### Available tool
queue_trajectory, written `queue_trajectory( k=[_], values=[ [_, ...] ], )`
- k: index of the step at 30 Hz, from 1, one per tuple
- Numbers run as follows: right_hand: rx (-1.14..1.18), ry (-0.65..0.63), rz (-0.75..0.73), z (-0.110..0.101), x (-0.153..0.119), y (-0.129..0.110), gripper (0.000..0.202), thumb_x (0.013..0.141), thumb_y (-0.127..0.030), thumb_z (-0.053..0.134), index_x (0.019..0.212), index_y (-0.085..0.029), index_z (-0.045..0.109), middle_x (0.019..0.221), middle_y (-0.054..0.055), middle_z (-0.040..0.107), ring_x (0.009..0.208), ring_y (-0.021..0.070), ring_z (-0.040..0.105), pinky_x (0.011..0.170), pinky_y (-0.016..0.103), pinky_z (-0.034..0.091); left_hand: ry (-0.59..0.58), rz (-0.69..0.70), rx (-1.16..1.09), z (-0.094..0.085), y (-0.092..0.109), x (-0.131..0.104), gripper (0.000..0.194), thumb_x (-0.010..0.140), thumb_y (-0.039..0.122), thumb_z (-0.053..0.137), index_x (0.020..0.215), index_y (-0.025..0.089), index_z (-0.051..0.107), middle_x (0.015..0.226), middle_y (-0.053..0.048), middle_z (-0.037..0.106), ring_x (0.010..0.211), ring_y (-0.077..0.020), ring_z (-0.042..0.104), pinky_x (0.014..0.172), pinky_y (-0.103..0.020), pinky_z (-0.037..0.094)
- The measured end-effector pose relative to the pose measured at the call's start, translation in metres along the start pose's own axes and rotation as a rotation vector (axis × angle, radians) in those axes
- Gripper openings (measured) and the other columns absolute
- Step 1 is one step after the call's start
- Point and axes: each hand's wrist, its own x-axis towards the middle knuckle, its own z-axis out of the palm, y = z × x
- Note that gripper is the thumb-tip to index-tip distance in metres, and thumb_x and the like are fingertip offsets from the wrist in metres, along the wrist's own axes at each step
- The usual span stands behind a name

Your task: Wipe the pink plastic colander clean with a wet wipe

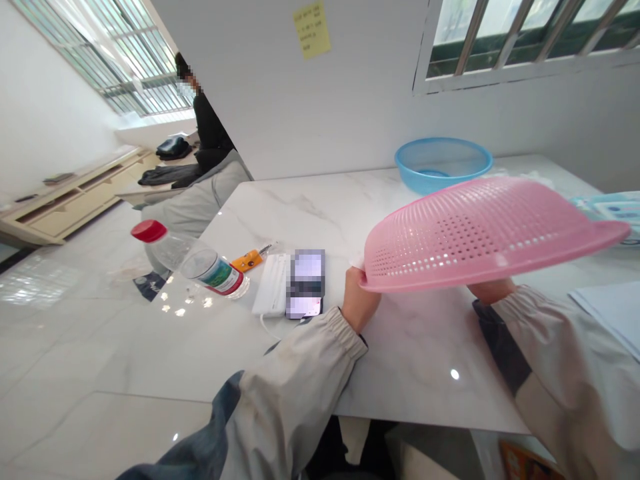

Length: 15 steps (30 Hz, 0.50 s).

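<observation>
A pink perforated plastic colander (480,230) hangs tilted above the white marble table (415,360), its underside facing me. My left hand (359,297) grips its rim at the lower left. My right hand (493,291) is under the colander's near edge and mostly hidden by it; it appears to hold the rim from below. Both arms wear light beige sleeves.
A blue plastic basin (443,162) stands at the back of the table. At the left edge lie a clear water bottle with a red cap (193,259), an orange small tool (249,259), a white power bank (273,285) and a phone (306,283). Papers (610,310) lie right. Another person (207,133) sits back left.
</observation>
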Motion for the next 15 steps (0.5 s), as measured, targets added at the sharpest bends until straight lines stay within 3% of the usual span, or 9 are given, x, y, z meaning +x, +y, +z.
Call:
queue_trajectory(
  k=[4,9,12,15],
  values=[
    [-0.021,-0.055,0.172,0.010,-0.005,-0.005,0.031,0.084,-0.053,0.095,0.107,-0.035,0.083,0.114,0.002,0.086,0.118,0.0312,0.081,0.089,0.045,0.074,-0.104,-0.073,0.038,0.004,-0.003,-0.009,0.025,0.104,0.040,0.071,0.113,0.022,0.086,0.110,-0.011,0.087,0.124,-0.0329,0.079,0.122,-0.053,0.059],
    [-0.028,-0.180,0.328,0.012,-0.013,0.004,0.035,0.087,-0.055,0.095,0.114,-0.034,0.087,0.119,0.003,0.087,0.116,0.0305,0.084,0.089,0.042,0.075,-0.234,-0.078,0.021,0.006,-0.002,-0.017,0.040,0.104,0.040,0.073,0.140,0.023,0.079,0.154,-0.013,0.076,0.154,-0.0336,0.063,0.142,-0.058,0.037],
    [-0.045,-0.185,0.338,0.012,-0.014,0.004,0.035,0.086,-0.050,0.096,0.115,-0.033,0.086,0.121,0.003,0.087,0.115,0.0280,0.083,0.089,0.040,0.074,-0.153,-0.145,0.026,0.007,-0.003,-0.017,0.035,0.106,0.036,0.070,0.136,0.022,0.080,0.152,-0.013,0.077,0.154,-0.0333,0.063,0.143,-0.058,0.033],
    [-0.039,-0.113,0.251,0.014,-0.008,-0.003,0.040,0.078,-0.044,0.101,0.113,-0.029,0.087,0.119,0.003,0.086,0.112,0.0252,0.081,0.087,0.036,0.072,-0.022,-0.192,0.032,0.007,-0.005,-0.013,0.031,0.103,0.030,0.072,0.131,0.022,0.081,0.145,-0.011,0.080,0.148,-0.0329,0.068,0.139,-0.057,0.041]
  ],
)
